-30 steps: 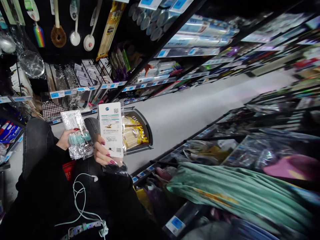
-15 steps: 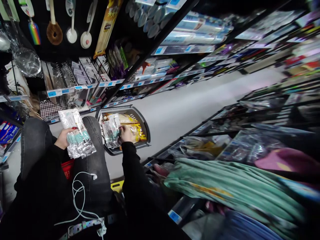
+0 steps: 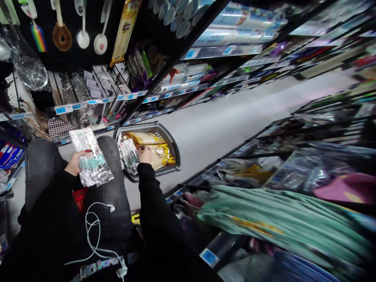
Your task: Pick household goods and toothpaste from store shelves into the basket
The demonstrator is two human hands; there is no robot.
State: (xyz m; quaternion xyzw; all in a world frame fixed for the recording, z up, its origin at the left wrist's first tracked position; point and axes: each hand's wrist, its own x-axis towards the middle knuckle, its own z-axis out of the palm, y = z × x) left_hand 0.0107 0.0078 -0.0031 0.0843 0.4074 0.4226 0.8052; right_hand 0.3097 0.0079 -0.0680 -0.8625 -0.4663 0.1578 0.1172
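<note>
Packets pinched in my left hand (image 3: 75,162), my right hand (image 3: 145,154) down in the basket (image 3: 177,154).
My left thumb and fingers are closed on the clear packets (image 3: 93,158), nine o'clock of the basket; my right fingers are curled, small packets (image 3: 129,156) at their nine o'clock, yellow packages (image 3: 160,156) at three, though I can't tell whether they grip anything.

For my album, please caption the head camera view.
Left hand holding shiny packets, right hand inside a basket, beside store shelves.
</note>
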